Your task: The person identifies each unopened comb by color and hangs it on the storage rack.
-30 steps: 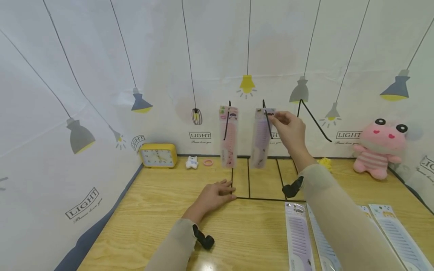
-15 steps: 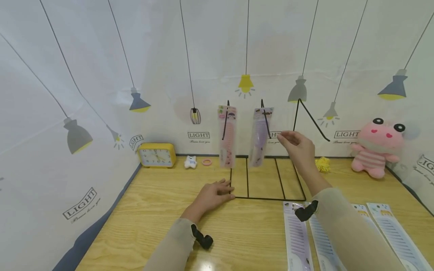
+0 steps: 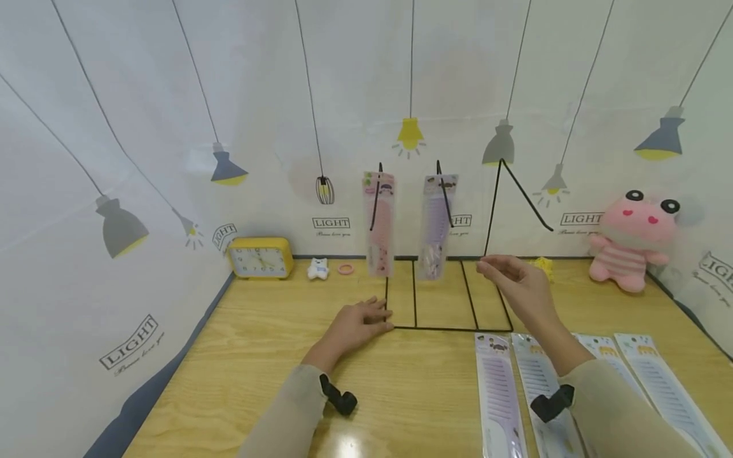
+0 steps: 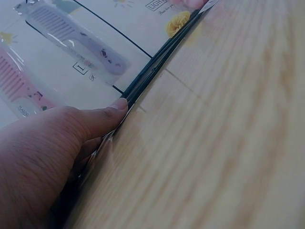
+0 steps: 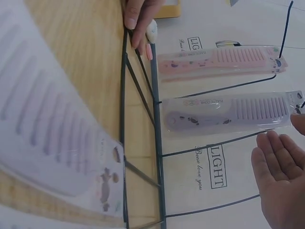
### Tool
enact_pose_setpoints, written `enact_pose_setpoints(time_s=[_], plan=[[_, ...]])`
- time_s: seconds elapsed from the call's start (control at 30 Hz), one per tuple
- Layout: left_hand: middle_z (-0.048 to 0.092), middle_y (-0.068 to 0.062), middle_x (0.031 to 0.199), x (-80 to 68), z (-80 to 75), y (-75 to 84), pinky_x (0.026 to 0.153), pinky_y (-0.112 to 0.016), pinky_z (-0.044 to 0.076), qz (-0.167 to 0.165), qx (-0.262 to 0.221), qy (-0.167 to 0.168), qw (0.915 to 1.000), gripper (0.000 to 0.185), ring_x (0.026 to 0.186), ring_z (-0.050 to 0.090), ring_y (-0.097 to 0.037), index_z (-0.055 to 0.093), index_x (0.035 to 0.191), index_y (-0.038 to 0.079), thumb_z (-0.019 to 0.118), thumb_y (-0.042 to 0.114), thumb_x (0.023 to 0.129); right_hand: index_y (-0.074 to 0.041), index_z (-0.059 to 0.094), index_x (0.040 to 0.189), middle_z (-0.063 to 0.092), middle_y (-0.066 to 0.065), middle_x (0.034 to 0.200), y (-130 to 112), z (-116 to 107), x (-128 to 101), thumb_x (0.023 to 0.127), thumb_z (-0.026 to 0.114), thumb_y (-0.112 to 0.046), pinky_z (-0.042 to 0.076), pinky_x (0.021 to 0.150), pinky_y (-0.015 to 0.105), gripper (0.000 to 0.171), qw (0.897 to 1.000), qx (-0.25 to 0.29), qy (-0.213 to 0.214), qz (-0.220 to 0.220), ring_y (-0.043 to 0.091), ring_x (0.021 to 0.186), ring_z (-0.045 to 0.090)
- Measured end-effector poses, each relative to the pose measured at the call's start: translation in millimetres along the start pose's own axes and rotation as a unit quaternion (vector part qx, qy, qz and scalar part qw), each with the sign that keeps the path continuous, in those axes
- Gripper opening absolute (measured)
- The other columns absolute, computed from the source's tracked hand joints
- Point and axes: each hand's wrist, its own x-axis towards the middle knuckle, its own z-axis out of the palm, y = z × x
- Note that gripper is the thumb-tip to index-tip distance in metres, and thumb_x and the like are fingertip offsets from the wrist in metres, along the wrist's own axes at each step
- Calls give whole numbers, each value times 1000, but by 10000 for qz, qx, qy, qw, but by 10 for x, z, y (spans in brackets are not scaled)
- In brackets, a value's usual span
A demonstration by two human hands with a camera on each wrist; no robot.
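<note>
A black wire display rack (image 3: pixel 452 329) stands on the table with three raised hooks. One hook carries a packaged pink comb (image 3: pixel 380 222), and the middle one a packaged purple comb (image 3: pixel 438 229). The right hook has nothing on it. My left hand (image 3: pixel 356 326) rests at the rack's front left corner, its thumb touching the wire (image 4: pixel 125 98). My right hand (image 3: pixel 523 286) is in front of the right hook's upright, holding nothing, fingers loosely bent. Below it lie several packaged combs in a row, a purple one (image 3: pixel 499 388) leftmost; my right forearm covers part of them.
Along the back stand a yellow alarm clock (image 3: pixel 260 258), a small white bear figure (image 3: pixel 318 268), a pink ring (image 3: pixel 346 269) and a yellow item (image 3: pixel 543 268) partly behind my right hand. A pink plush toy (image 3: pixel 632 242) sits at the back right. A lamp-printed sheet covers the wall.
My right hand has let go of the hanging purple comb's package and moved down and to the right. The purple comb swung slightly on its hook. My left hand stays at the rack's corner.
</note>
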Motion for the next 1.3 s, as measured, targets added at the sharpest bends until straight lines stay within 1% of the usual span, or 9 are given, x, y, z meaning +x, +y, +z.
enact_pose_setpoints(time_s=[0.1,0.23,0.33,0.47,0.67,0.77,0.97,1.17,1.3], plan=[[50,8,150,6,-8,1,121,-50,25,-37,13,-23,10000,45,147,34,-16,69,131,28,67,53,93,-17,71,123,74,-1,113,21,-43,-92,94,65,-54,50,90,27,47,10000,-33,-79,-25,7,103,66],[50,10,149,31,-22,-6,121,-46,25,-43,168,39,9998,44,146,34,-13,69,131,29,67,53,93,-14,71,123,75,-2,111,42,-85,-181,94,68,-50,51,86,18,46,9998,140,-100,-44,7,101,67],[50,11,149,50,-31,-10,121,-43,25,-54,236,83,9997,44,145,34,-11,69,131,31,67,53,93,-12,71,123,75,-2,110,71,-112,-240,94,68,-47,52,84,15,45,9998,166,-121,-82,7,100,67],[49,11,149,56,-30,-11,122,-43,25,-79,220,59,9997,44,146,33,-10,69,130,31,68,53,93,-13,73,120,75,0,108,131,-150,-337,95,68,-46,53,82,20,41,9994,38,-331,0,8,99,67],[49,13,149,44,-22,-15,122,-43,24,-129,111,26,9999,45,146,32,-9,68,131,31,67,54,93,-15,73,116,75,0,109,293,-179,-445,96,66,-49,56,87,32,40,9948,-102,-967,287,13,103,69],[48,14,149,38,-12,-31,122,-44,24,-147,82,21,9999,45,146,32,-9,68,131,32,67,54,92,-14,73,117,75,-1,109,422,-182,-480,96,65,-48,55,88,30,41,9929,-175,-1137,313,14,103,69],[49,12,150,19,31,-36,122,-46,24,-186,58,-31,9998,46,146,33,-11,68,131,32,67,56,92,-9,72,118,75,2,110,658,-226,-553,98,66,-42,53,83,20,40,9927,-271,-1137,304,7,98,69],[49,13,149,9,28,-12,122,-44,24,-224,101,-25,9997,45,146,33,-10,69,130,32,67,55,92,-11,73,115,75,3,105,803,-224,-566,96,69,-42,55,78,23,37,9927,-332,-1113,338,12,94,70],[50,12,148,8,12,0,122,-44,24,-185,115,10,9998,43,145,34,-10,69,130,31,68,52,93,-14,74,111,75,0,103,894,-195,-547,95,69,-44,55,77,22,34,9920,-667,-1056,183,10,92,68]])
